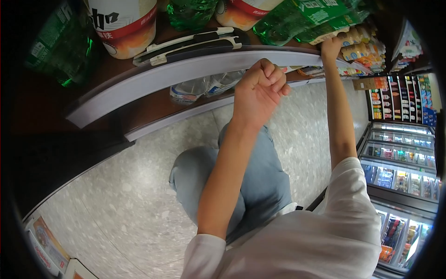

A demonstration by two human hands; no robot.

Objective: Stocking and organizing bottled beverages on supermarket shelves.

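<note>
My left hand point(261, 90) is raised in front of the shelf edge, palm toward me, with the fingers curled in and nothing seen in them. Out at the shelf on the right, my right hand point(331, 48) reaches in at the front edge. It is beside green plastic bottles point(297, 24) that lean or lie over, and yellow-orange packs point(357, 50). Its fingers are mostly hidden there, and whether they grip anything does not show. A black-and-white flat object point(195, 44) lies on the same shelf, next to a white and red tub point(125, 28).
A pale shelf rim point(186, 69) curves across in front of me. Clear bottles point(189, 90) stand on the lower shelf. My bent knees point(197, 174) are close to the shelving, over a grey speckled floor point(125, 200). Lit drink coolers point(399, 172) line the right, and a printed box point(46, 244) is at lower left.
</note>
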